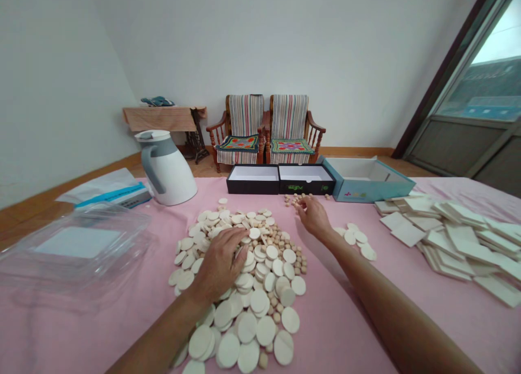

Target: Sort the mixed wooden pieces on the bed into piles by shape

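A large heap of round wooden discs [247,327] mixed with small wooden blocks [300,262] covers the middle of the pink cloth. My left hand [220,262] rests on this heap, thumb apart from the bent fingers, close to a pale disc [254,233]. Beyond the heap, my right hand [314,217] reaches down to a small group of wooden blocks [288,200]. Its fingertips are drawn together; whatever is between them is too small to make out. To the right of that hand lies a separate cluster of discs [360,236].
Two black box trays [253,186] and a light blue box [372,189] line the far edge. Square wooden boards [459,238] are piled at right. On the left stand a white jug [173,170], clear plastic packaging [134,222] and a blue-and-white packet [114,196].
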`<state>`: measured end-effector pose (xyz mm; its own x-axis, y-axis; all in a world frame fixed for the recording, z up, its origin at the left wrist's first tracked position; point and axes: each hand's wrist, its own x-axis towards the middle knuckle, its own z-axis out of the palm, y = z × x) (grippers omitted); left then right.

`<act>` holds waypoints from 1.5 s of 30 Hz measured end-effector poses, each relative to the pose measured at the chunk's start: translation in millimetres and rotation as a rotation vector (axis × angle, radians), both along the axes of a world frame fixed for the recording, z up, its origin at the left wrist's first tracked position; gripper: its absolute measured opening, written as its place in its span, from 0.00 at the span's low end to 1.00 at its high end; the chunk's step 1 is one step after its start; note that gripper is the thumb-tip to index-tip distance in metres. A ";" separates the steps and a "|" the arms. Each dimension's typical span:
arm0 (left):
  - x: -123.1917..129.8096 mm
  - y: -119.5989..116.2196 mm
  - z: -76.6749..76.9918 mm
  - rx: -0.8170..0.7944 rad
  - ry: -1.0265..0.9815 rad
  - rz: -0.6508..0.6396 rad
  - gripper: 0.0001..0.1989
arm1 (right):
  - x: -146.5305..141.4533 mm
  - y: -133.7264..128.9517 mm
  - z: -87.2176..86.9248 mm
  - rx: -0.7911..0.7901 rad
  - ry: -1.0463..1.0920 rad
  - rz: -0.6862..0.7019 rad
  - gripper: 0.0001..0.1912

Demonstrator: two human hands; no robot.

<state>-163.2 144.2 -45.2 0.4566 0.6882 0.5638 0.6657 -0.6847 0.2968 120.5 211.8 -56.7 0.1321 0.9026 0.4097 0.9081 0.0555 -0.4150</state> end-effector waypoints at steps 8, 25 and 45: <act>0.7 0.5 -0.3 0.003 0.015 -0.003 0.14 | -2.0 -21.2 32.3 -0.372 0.011 0.445 0.08; -2.0 3.1 -3.5 -0.005 0.040 -0.006 0.15 | 11.2 -52.3 6.5 -0.328 -0.024 0.308 0.05; -1.1 2.5 -1.1 -0.012 0.045 -0.006 0.15 | -1.9 -58.4 2.3 -0.249 0.184 0.686 0.14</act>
<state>-164.3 146.6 -46.3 0.4854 0.6919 0.5344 0.6742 -0.6854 0.2750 118.6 153.4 -54.4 -0.4468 0.8699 0.2088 0.6181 0.4689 -0.6309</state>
